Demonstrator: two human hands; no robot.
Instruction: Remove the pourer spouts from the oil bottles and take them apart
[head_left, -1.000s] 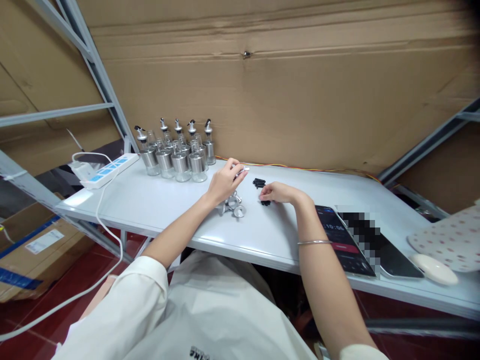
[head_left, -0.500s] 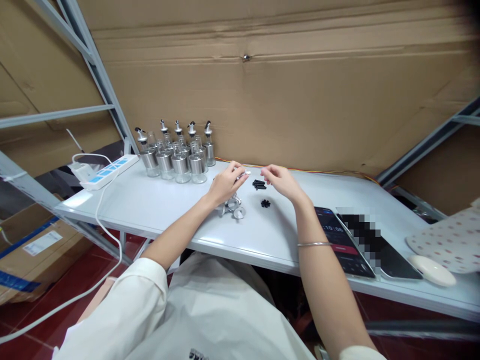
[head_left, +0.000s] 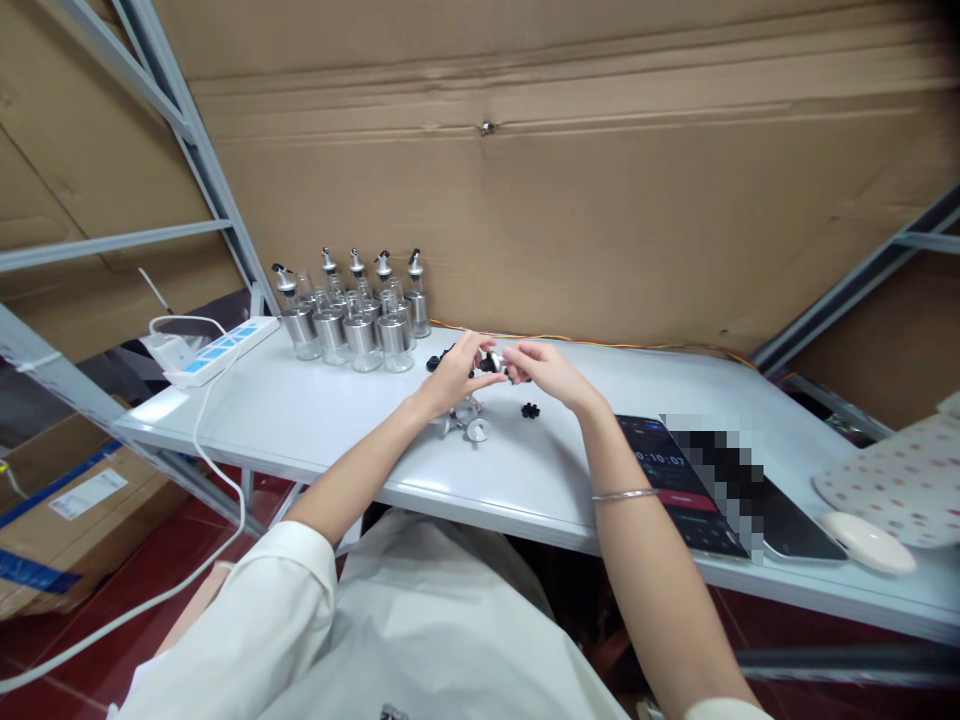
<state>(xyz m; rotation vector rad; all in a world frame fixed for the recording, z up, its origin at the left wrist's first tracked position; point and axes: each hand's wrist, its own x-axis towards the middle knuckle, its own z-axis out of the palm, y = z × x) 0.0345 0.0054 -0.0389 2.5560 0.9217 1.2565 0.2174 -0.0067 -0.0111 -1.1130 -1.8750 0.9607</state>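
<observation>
Power strip (head_left: pixel 225 352): sits left of the glass oil bottles, with a white plug and cable in it.
Glass oil bottles (head_left: pixel 395 340): stand grouped with steel sleeves; some carry pourer spouts, while the front ones show open necks.
Left hand (head_left: pixel 454 378): yours, right of the bottles, thumb and fingers closed around a small silver-and-black piece (head_left: pixel 491 362).
Silver caps (head_left: pixel 477 430): lie in a loose heap to the right of the bottles and nearer you, just below your left hand.
Right hand (head_left: pixel 544 370): yours, farther right of the bottles, fingertips drawn together at the held piece; you cannot tell from here whether they grip it or another part.
Change: your hands, apart a moment ago, now meet at the piece, which suggests both are working on it.
Black parts (head_left: pixel 530 411): lie bunched right of the bottles, nearer you, clear of both hands.
</observation>
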